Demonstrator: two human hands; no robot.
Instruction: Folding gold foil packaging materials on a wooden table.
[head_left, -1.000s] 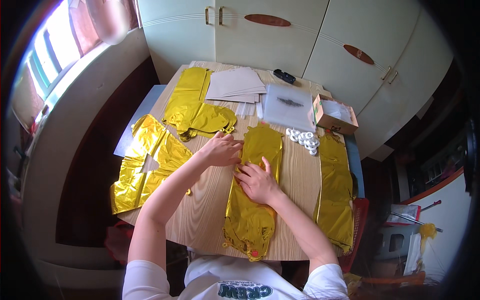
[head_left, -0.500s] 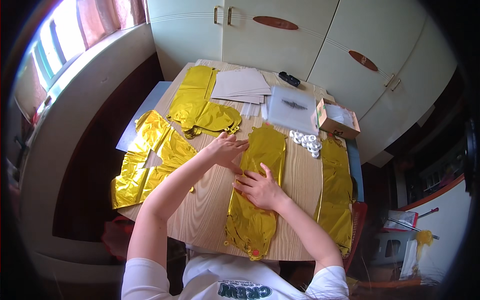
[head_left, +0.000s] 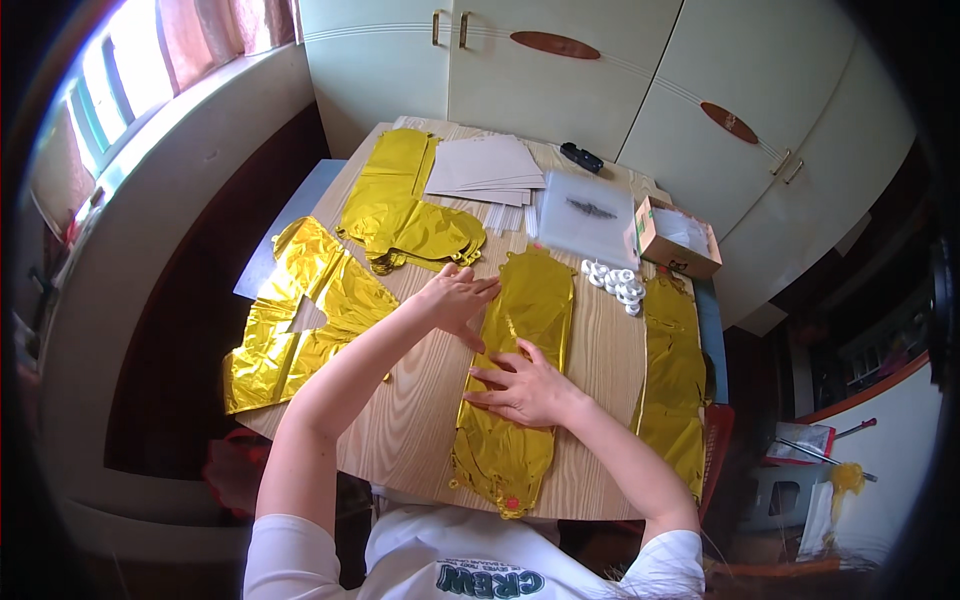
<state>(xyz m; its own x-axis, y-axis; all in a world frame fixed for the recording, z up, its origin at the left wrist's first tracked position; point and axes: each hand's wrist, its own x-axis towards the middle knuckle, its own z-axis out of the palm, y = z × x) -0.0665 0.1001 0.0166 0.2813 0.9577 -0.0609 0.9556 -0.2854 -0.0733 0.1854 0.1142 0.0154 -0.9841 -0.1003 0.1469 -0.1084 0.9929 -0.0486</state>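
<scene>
Wooden table is running away from us toward pale cupboard doors, and we are leaning over its near edge. Nearest us, the long gold foil balloon is lying flat along the table's middle. We are pressing our right hand on it, fingers spread, gripping nothing. Our left hand is resting open at the balloon's left edge, palm down, also clasping nothing. Left of the balloon, more gold foil pieces are hanging over the table. Beyond the balloon, white rolls, a cardboard box and grey sheets are sitting.
</scene>
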